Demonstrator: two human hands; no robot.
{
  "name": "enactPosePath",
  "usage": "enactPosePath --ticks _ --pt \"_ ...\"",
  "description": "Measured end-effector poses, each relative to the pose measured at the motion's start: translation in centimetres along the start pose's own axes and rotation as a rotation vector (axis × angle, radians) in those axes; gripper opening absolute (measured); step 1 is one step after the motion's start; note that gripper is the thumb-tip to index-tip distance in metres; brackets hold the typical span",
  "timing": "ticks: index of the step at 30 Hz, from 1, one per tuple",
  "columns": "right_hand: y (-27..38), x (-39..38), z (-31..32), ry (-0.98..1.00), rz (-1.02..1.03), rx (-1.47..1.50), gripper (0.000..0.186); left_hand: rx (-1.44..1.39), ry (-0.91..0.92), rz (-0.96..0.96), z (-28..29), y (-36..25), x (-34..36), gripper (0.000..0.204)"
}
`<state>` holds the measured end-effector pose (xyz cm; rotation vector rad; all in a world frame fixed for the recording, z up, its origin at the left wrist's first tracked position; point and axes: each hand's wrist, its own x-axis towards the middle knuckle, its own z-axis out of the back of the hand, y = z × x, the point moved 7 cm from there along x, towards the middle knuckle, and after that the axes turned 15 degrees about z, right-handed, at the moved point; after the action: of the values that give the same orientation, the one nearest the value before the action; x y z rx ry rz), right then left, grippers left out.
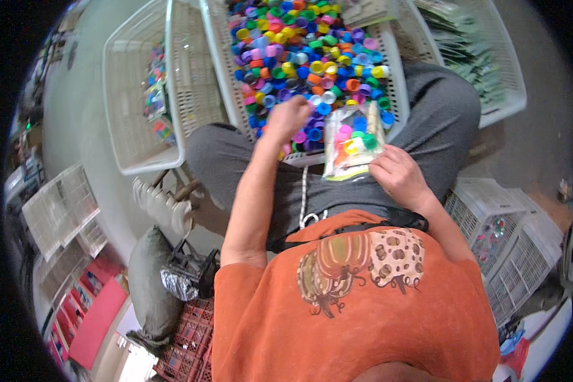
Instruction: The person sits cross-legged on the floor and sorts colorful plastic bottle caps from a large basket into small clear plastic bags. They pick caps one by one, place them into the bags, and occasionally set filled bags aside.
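Note:
Across my lap a white plastic basket (398, 86) is filled with loose plastic bottle caps (299, 48) in many colours. My left hand (290, 118) is curled over the near part of the caps, slightly blurred; its fingertips are hidden, so what they hold does not show. At the basket's near right corner lies a clear plastic bag (335, 164) with pink, yellow, green and blue caps inside and some pale pieces. My right hand (398, 174) pinches the bag's lower right edge between thumb and fingers.
Another white basket (124, 105) with small colourful packs stands at the left. A basket (512, 89) at the right holds many flat clear packets (474, 57). White crates (519, 274) sit low at the right; a stuffed sack (151, 280) and red crates (184, 340) are at lower left.

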<state>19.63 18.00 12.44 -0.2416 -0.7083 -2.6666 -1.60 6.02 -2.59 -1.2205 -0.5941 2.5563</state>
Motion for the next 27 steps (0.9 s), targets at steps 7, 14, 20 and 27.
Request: enactPosePath --ticks 7,14,20,27 --pt "-0.1 0.3 -0.1 -0.020 -0.036 0.013 0.006 -0.021 -0.057 -0.296 -3.4 -2.3 -2.1 0.027" --pt "-0.1 0.4 0.1 -0.039 -0.023 0.027 0.007 0.533 -0.394 0.350 3.9 4.9 1.8 0.035" --pt "0.0 0.3 0.3 -0.040 -0.023 0.020 0.007 0.385 -0.297 0.338 3.2 6.6 4.1 0.023" --pt "-0.2 -0.2 0.0 -0.069 -0.025 -0.004 0.008 -0.959 0.176 0.227 1.7 4.0 1.5 0.016"
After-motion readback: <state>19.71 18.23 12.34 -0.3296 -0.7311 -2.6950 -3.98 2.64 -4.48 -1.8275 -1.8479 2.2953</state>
